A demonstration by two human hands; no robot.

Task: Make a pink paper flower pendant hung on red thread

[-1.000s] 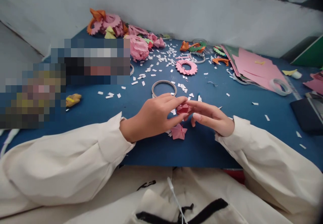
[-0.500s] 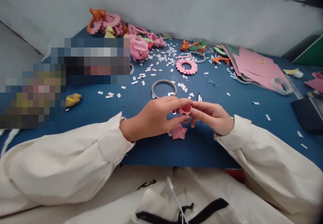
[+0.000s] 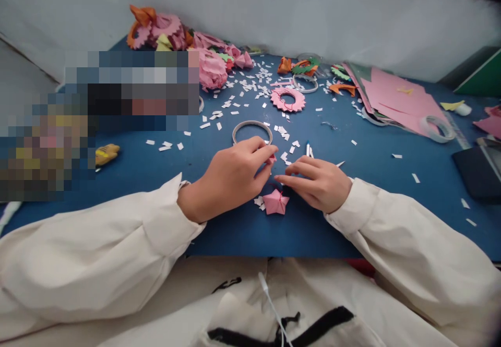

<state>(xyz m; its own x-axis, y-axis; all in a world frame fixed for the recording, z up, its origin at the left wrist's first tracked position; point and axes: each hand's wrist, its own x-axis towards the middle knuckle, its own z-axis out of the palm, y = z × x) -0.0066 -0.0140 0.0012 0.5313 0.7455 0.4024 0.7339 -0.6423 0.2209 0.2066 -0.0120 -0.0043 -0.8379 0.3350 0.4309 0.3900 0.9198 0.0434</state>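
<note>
My left hand (image 3: 230,177) is closed in a pinch on a small folded pink paper piece (image 3: 273,158), mostly covered by the fingers. To its right, my right hand (image 3: 319,182) is low over the table with fingers stretched out and nothing plainly held in them. A pink paper star (image 3: 275,202) lies flat on the blue table (image 3: 235,240) below and between the hands, with a bit of red thread on top. A roll of tape (image 3: 252,123) lies just beyond my left hand. Past my right hand's fingers is a pen (image 3: 308,148).
White paper snippets (image 3: 284,133) are scattered about. Further back lies a pink paper ring (image 3: 287,99). Pink paper sheets (image 3: 395,96) and a clear tape roll (image 3: 437,129) are at right. Crumpled pink paper (image 3: 211,69) is piled at back left. A yellow cutter-like object (image 3: 107,154) lies left.
My hands have come apart. The left keeps the folded pink paper, while the right has let go of it and dropped toward the table. The star is now in fuller view.
</note>
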